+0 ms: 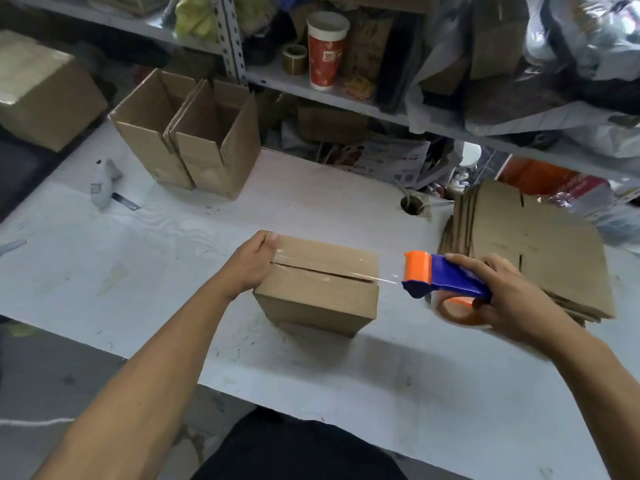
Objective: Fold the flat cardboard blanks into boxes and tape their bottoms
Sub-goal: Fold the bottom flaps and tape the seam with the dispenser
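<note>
Fingers (271, 238) grip box (318, 285) left end; dispenser (446, 277) beside.

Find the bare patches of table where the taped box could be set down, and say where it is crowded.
Bare table lies left of the box, before the two open boxes and past the cutter; another strip runs behind it. Crowded: right side, with the flat blanks and tape dispenser.
</note>
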